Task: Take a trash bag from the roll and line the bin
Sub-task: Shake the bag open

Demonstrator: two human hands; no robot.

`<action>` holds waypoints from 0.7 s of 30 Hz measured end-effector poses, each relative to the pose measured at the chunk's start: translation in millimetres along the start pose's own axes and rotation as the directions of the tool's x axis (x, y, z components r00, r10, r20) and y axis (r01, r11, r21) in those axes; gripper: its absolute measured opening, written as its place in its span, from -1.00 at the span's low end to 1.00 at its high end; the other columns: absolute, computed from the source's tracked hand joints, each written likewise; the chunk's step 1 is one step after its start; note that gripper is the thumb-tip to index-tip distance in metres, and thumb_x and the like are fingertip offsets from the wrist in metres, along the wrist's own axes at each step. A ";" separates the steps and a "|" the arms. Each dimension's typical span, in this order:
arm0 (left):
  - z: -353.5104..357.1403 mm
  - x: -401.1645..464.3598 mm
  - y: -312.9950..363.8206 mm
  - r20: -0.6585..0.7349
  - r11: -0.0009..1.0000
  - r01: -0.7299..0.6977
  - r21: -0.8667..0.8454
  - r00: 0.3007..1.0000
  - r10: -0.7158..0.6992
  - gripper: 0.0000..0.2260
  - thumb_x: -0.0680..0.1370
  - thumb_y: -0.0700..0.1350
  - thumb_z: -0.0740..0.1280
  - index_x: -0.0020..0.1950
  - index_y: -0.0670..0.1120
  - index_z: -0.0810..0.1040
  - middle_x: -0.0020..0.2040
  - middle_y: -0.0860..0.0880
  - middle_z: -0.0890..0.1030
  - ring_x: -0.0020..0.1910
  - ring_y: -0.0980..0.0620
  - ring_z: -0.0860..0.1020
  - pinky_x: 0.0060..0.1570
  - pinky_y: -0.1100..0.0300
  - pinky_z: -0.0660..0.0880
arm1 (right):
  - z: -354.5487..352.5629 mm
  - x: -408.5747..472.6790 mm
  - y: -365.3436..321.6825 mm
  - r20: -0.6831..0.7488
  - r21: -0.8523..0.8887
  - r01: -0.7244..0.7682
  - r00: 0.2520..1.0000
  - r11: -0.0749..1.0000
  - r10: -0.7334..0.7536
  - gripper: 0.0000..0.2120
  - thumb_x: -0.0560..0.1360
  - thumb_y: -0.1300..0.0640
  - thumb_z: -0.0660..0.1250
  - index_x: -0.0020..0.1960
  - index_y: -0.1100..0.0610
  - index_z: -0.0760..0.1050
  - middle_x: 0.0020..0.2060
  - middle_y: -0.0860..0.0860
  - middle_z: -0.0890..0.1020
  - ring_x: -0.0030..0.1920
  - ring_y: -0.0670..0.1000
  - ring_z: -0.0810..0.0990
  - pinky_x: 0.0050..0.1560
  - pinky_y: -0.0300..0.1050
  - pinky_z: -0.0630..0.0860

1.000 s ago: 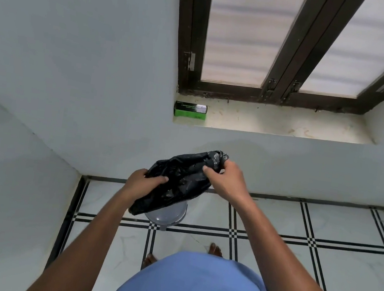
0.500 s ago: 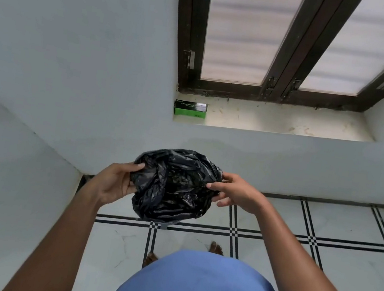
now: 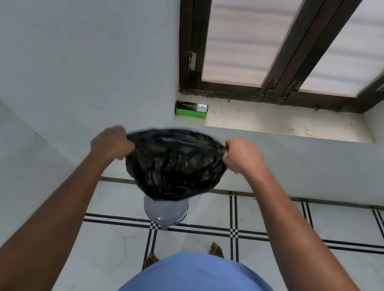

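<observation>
Both my left hand (image 3: pixel 112 144) and right hand (image 3: pixel 243 156) are clenched on opposite edges of the crinkled black plastic trash bag (image 3: pixel 173 165), stretched open above the small grey round bin (image 3: pixel 164 211) on the tiled floor. I judge the thin film could tear or slip from a fist if I pull wider, and the sagging bag hides most of the bin's rim, so I could miss it. Beyond, a green box (image 3: pixel 191 109) sits on the window sill (image 3: pixel 288 122), out of the way.
</observation>
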State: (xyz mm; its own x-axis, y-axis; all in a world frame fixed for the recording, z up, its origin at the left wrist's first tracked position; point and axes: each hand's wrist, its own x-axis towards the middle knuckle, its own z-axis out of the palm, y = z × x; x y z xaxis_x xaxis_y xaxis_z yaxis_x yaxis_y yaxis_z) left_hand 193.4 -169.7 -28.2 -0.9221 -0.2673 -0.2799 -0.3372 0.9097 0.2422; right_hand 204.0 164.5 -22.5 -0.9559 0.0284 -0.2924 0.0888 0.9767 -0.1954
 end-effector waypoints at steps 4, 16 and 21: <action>-19.3 -30.9 25.5 -0.792 0.888 -0.384 -0.254 0.609 0.037 -0.70 0.59 -0.21 0.21 0.31 -0.23 0.45 -0.19 -0.18 0.64 -0.33 -0.27 0.55 -0.26 -0.05 0.46 | -27.1 -10.5 -12.8 -0.833 0.269 0.415 0.553 0.869 -0.006 -0.55 0.72 0.23 0.22 0.58 0.00 0.50 -0.17 0.11 0.70 -0.30 0.10 0.55 -0.27 -0.04 0.49; 91.1 -15.1 -49.2 0.355 0.996 0.047 -0.081 0.935 -0.016 -0.87 0.59 -0.11 0.35 0.03 -0.12 0.66 -0.15 -0.09 0.75 -0.28 -0.07 0.72 -0.20 0.06 0.72 | 91.0 -19.1 27.9 0.223 0.125 -0.064 0.974 0.990 0.035 -0.80 0.54 0.08 0.34 0.13 0.01 0.66 0.00 0.10 0.76 0.06 0.22 0.76 0.02 -0.01 0.65; 89.4 -14.1 -56.3 0.196 0.720 0.245 -0.649 0.969 -0.153 -0.89 0.67 -0.18 0.34 0.11 -0.16 0.65 0.04 -0.20 0.74 -0.11 -0.20 0.76 -0.09 -0.09 0.75 | 89.4 -16.9 37.2 -0.070 0.263 -0.141 0.984 0.955 0.164 -0.64 0.64 0.03 0.39 0.40 0.12 0.60 0.31 0.14 0.46 0.32 0.24 0.55 0.34 0.15 0.59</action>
State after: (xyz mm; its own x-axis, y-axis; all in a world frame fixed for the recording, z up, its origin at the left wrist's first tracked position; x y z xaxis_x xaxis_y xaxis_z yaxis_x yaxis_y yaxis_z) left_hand 242.3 -188.8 -121.0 -0.8045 -0.3354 -0.4903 -0.5919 0.3831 0.7091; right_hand 248.5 181.3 -108.6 -0.9455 0.2035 -0.2543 0.2929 0.8725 -0.3911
